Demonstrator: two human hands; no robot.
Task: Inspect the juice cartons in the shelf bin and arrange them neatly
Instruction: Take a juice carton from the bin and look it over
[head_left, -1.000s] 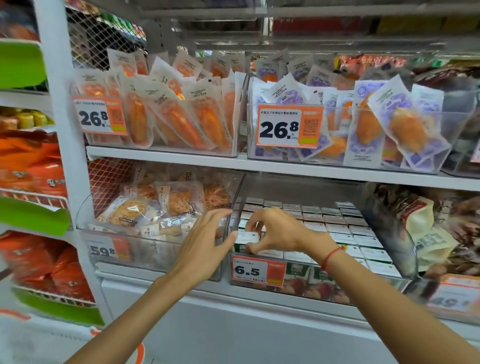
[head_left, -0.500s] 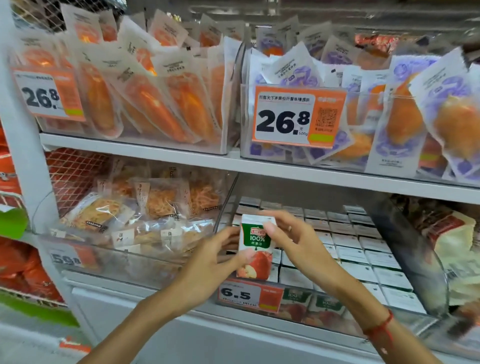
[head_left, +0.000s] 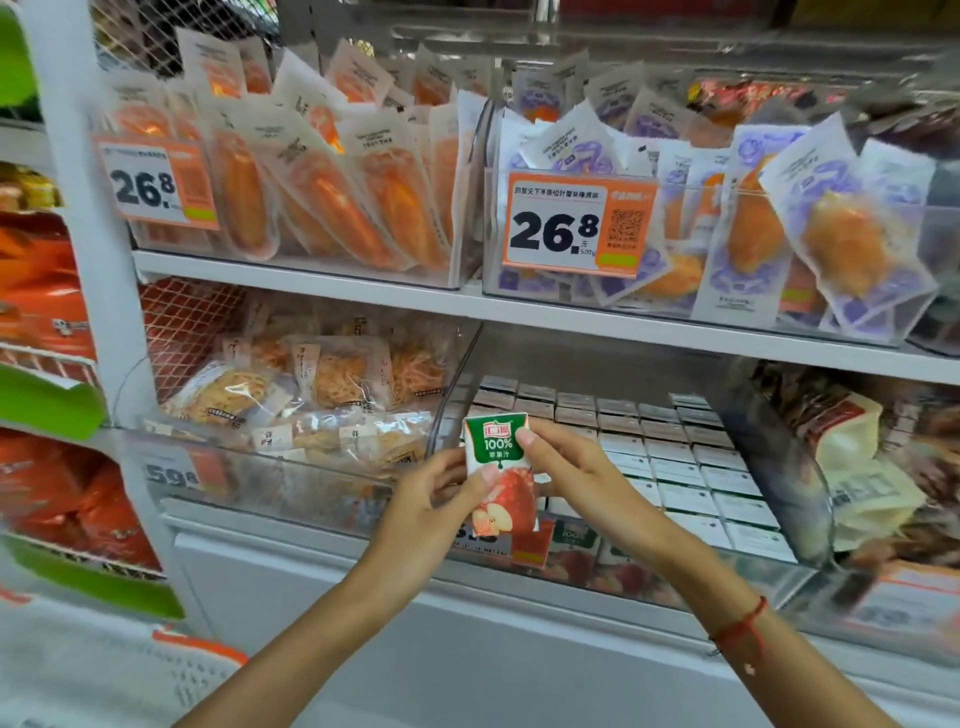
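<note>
The juice carton (head_left: 500, 472) has risen slightly above the shelf bin (head_left: 779, 566). Left hand (head_left: 434, 501) and right hand (head_left: 576, 475) pinch its sides, holding it upright.

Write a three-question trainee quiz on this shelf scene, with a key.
1. True or false: both hands hold the carton.
2. Which wrist wears the red string? A left, B right.
3. Fill in: the tag on the purple packs' bin reads ____.

Key: 1 true: left hand and right hand grip it, above the bin of cartons. 2 B. 3 26.8.
</note>
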